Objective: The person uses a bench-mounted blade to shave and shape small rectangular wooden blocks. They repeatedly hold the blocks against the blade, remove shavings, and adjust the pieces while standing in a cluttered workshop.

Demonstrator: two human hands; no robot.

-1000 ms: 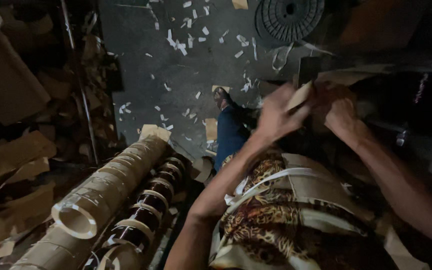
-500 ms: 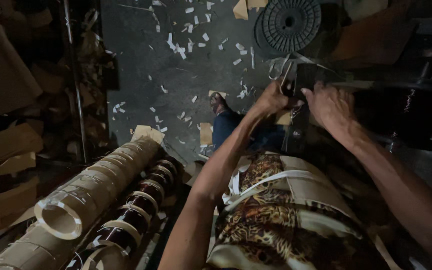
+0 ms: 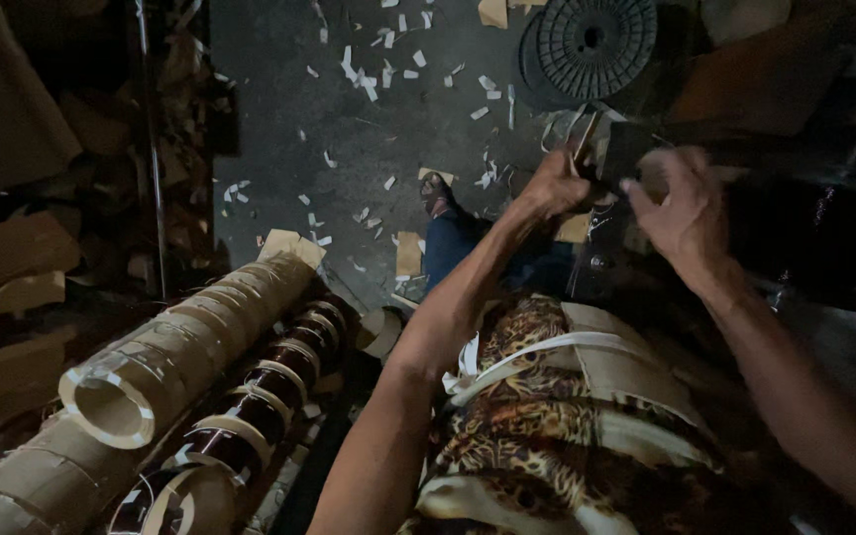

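Since half a second ago both hands have drifted a little to the right and closer together over the dark machine block [image 3: 646, 149], and the camera has tipped slightly. From the head view, the left hand [image 3: 552, 188] is closed, pinching a pale strip of paper tape [image 3: 579, 134] that rises from between its fingers at the block's left edge; the right hand [image 3: 688, 213] lies curled over the block's front, fingers bent, but whether it grips anything is hidden by its own knuckles, so I cannot tell. The two hands sit just beside each other, not touching. That strip looks thin, light and limp, easy to tear or crease, so I judge it best held flat between finger and thumb near its end rather than pulled hard. Below left lie long cardboard tubes [image 3: 180, 347] beside brown wound coils [image 3: 260, 396]; a black ribbed spool [image 3: 591, 40] rests on the scrap-littered floor [image 3: 369, 119] above the hands.
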